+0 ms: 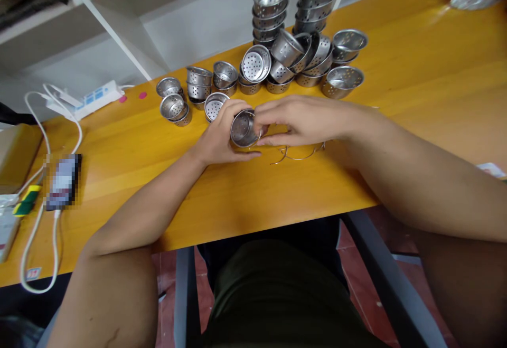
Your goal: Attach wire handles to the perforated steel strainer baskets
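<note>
Holding: a small perforated steel cup (243,129) sits between both hands, tipped on its side so its open mouth faces the camera, just above the yellow wooden table (415,89)
Left hand: the left hand (222,134) wraps the cup from the left and behind, fingers curled round its wall, thumb lying under it near the tabletop
Right hand: the right hand (304,121) comes in from the right, fingertips bunched against the cup's rim; whether they pinch something thin there cannot be told
Doing it well: judging by the grip, the left hand should keep the cup steady and turned toward the eyes while the right works at the rim with small, even pressure, so the thin wall is not bent
Wire pieces: curved wire bails (299,152) lie on the table just below the right hand, touching nothing else that can be made out
Loose cups: more strainer cups (253,65) lie scattered just beyond the hands, some tipped, some nested
Stacks: two tall stacks (295,2) stand at the far edge
Far left: a power strip (95,97) and white cable (37,226)
</note>
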A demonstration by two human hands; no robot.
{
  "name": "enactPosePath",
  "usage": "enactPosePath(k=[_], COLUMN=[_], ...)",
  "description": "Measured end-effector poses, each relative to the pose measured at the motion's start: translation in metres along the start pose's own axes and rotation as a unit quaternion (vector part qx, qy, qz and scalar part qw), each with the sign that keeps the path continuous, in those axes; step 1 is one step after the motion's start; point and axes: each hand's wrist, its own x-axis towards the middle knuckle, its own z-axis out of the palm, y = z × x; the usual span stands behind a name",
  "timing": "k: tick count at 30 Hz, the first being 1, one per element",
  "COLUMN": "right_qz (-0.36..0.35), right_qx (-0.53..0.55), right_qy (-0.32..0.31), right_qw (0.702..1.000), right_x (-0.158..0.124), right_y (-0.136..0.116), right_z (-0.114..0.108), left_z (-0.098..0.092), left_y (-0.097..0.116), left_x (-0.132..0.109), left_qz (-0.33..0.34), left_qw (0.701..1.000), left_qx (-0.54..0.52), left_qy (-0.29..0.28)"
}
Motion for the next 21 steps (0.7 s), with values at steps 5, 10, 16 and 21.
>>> enactPosePath(k=[5,10,16,21], right_qz=[0.000,0.007,-0.008,-0.033], right_qx=[-0.016,-0.023,-0.044,-0.039], right_qy=[0.022,0.039,0.051,0.060], right_qw=[1.000,0.999,0.998,0.997], right_x=[0.002,0.004,0.004,0.004], right_y=[0.000,-0.003,0.002,0.008], right_z=[0.005,0.007,0.007,0.008], left_z=[0.000,-0.002,-0.003,0.002], left_y=[-0.008,-0.002,0.000,-0.006], left_x=[0.002,0.004,0.003,0.001], left_qz=[0.008,-0.047,-0.026,-0.011], left_qw=[1.000,0.998,0.999,0.999], left_qx=[0.002,0.015,0.040,0.021], left_qy=[0.011,0.037,0.012,0.035])
